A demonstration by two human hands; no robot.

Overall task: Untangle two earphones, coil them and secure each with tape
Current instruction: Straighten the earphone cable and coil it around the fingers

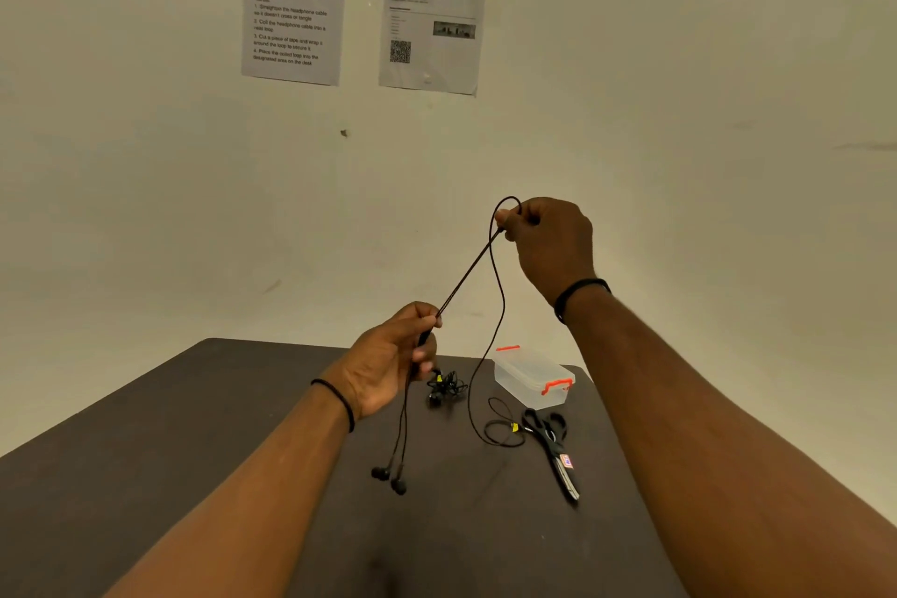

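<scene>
Two bare forearms reach over a dark table (pixel 242 403). Left hand (pixel 393 354) pinches the black earphone cable (pixel 468 267) at its splitter, buds (pixel 390 478) dangling just above the tabletop. Right hand (pixel 548 233), raised higher, grips a loop of the same cable; its tail curls on the table beside scissors (pixel 553 447). A second, tangled earphone (pixel 444 388) lies near a clear box (pixel 534 376).

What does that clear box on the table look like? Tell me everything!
The box is small, see-through plastic, rectangular with rounded corners. Its lid is on, with an orange clip at each short end. It looks empty. It sits flat on the dark table, past the scissors. Nothing touches it, and neither hand is near.
</scene>
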